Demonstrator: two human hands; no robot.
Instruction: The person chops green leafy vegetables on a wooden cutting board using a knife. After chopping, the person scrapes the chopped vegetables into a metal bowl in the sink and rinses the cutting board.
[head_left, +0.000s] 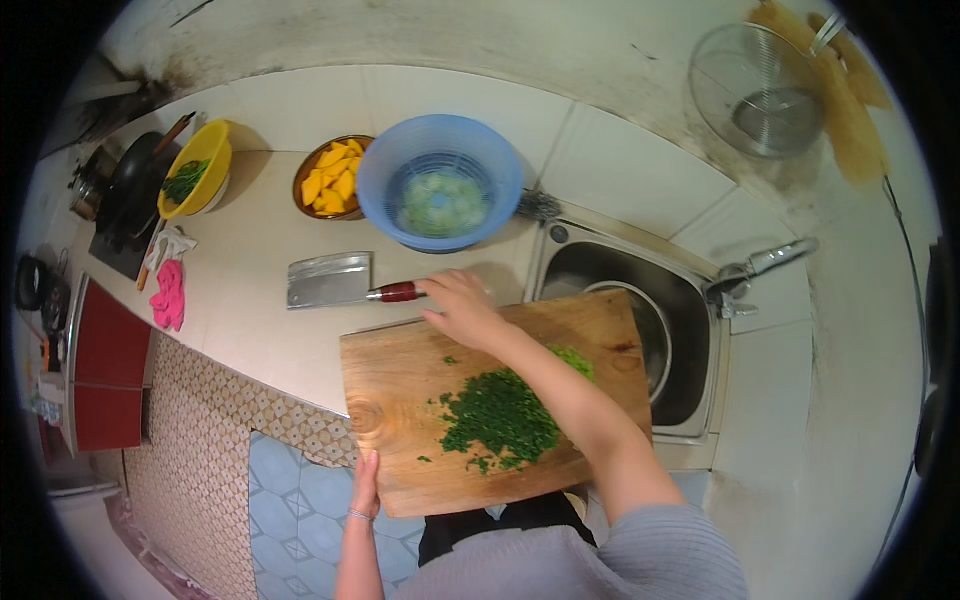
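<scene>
A thick wooden cutting board (405, 405) sits tilted at the counter's front edge, its right end over the sink. My left hand (367, 484) holds its near left edge, the fingers hidden underneath. Finely chopped dark green leaves (495, 420) are heaped on the board, with paler green pieces (574, 361) partly behind my right forearm. Beyond the board, a cleaver (330, 280) lies flat on the counter, blade to the left. My right hand (463, 309) is over the end of its red handle (397, 292), thumb apart; whether it grips is not clear.
A blue plastic basket (375, 180) with pale pieces stands behind the cleaver, beside a brown bowl (298, 196) of orange-yellow chunks. Further left are a yellow basket (217, 161) with greens, a pink cloth (170, 292) and a wok (135, 169). At right are the sink (694, 382) and faucet (750, 270).
</scene>
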